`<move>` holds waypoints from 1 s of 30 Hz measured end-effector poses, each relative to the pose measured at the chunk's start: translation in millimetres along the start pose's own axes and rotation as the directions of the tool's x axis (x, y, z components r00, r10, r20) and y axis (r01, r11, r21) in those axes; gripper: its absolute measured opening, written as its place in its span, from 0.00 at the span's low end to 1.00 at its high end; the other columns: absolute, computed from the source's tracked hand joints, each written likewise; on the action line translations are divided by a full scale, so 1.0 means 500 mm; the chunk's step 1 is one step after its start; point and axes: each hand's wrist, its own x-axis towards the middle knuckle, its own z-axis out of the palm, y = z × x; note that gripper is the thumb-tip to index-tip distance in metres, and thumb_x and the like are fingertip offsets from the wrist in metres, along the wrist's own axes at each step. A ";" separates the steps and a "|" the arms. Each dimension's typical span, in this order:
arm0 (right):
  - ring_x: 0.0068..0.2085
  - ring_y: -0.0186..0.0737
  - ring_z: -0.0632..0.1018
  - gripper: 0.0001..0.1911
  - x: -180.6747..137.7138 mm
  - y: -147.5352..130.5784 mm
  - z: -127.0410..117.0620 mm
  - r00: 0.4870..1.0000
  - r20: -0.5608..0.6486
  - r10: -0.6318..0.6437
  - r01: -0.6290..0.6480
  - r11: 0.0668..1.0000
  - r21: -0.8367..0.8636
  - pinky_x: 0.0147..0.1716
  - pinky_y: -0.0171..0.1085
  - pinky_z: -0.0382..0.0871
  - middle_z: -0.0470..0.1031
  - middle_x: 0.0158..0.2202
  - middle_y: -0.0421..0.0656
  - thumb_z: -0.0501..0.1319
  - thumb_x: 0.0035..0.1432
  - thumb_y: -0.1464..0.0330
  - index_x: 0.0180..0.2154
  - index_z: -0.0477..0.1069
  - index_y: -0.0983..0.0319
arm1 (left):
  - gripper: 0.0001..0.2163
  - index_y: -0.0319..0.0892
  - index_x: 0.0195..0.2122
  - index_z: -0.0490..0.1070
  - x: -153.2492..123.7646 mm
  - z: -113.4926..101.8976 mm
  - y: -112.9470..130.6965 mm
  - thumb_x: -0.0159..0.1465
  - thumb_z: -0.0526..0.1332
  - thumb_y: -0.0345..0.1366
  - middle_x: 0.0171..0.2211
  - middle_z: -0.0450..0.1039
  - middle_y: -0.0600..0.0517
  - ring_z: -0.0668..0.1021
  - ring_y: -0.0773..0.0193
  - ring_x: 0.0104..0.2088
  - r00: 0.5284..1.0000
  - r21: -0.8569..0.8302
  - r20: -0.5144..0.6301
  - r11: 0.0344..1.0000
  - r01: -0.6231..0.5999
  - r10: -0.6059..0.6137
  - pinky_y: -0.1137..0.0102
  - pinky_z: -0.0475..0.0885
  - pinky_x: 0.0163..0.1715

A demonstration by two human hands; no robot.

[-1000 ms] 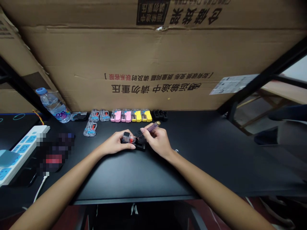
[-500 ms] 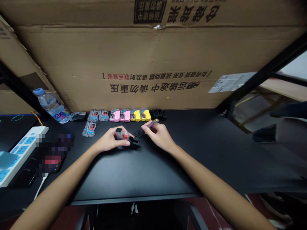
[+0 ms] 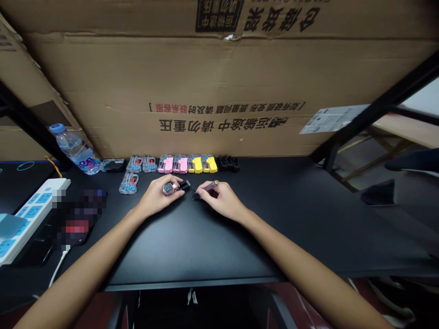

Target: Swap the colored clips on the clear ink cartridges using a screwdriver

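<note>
My left hand (image 3: 157,196) is closed around a small clear toy piece with a red part (image 3: 170,188) and a black part at its right end, low over the black desk (image 3: 206,246). My right hand (image 3: 221,199) pinches a thin purple screwdriver (image 3: 210,186), its tip pointing down-left at small black round parts (image 3: 195,197) on the desk. The two hands sit a few centimetres apart.
A row of small toy pieces lines the back of the desk: clear-blue ones (image 3: 141,163), pink ones (image 3: 173,165), yellow ones (image 3: 202,164), black ones (image 3: 228,163). Another clear piece (image 3: 129,183) lies nearer. A water bottle (image 3: 74,150), a power strip (image 3: 25,214) and a large cardboard box (image 3: 219,87) stand around.
Both hands moved away from me toward the row. The left hand turned the clear piece onto its side. The right hand lowered the screwdriver tip to the black round parts.
</note>
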 end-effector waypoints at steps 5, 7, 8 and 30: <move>0.29 0.39 0.76 0.14 0.005 0.006 -0.016 0.995 -0.099 0.010 -0.012 1.000 -0.018 0.32 0.38 0.69 0.82 0.31 0.43 0.62 0.68 0.63 0.33 0.81 0.62 | 0.11 0.45 0.37 0.66 -0.002 0.003 -0.004 0.67 0.68 0.41 0.53 0.82 0.46 0.83 0.55 0.52 0.996 0.063 0.057 0.995 -0.075 0.071 0.61 0.73 0.54; 0.29 0.39 0.77 0.14 0.004 -0.005 -0.016 0.993 -0.119 0.015 -0.009 0.999 0.051 0.31 0.38 0.70 0.82 0.30 0.43 0.62 0.67 0.62 0.35 0.82 0.62 | 0.09 0.46 0.38 0.66 -0.003 0.003 -0.004 0.68 0.67 0.39 0.54 0.81 0.46 0.82 0.55 0.53 0.993 0.088 0.073 0.992 -0.096 0.089 0.61 0.73 0.54; 0.30 0.40 0.79 0.14 0.003 -0.012 -0.014 0.993 -0.117 0.019 -0.007 0.995 0.101 0.32 0.38 0.72 0.83 0.31 0.44 0.62 0.67 0.61 0.36 0.82 0.62 | 0.09 0.46 0.38 0.67 -0.004 0.002 -0.003 0.68 0.67 0.39 0.54 0.81 0.46 0.82 0.55 0.53 0.992 0.101 0.083 0.989 -0.104 0.095 0.61 0.73 0.54; 0.24 0.40 0.77 0.23 -0.004 -0.027 0.024 0.942 -0.230 0.242 -0.156 0.928 0.338 0.24 0.39 0.71 0.85 0.27 0.48 0.71 0.60 0.50 0.31 0.86 0.64 | 0.08 0.46 0.38 0.66 -0.009 0.013 0.009 0.72 0.64 0.39 0.53 0.78 0.48 0.80 0.56 0.52 0.969 0.281 0.153 0.932 -0.229 0.192 0.64 0.72 0.52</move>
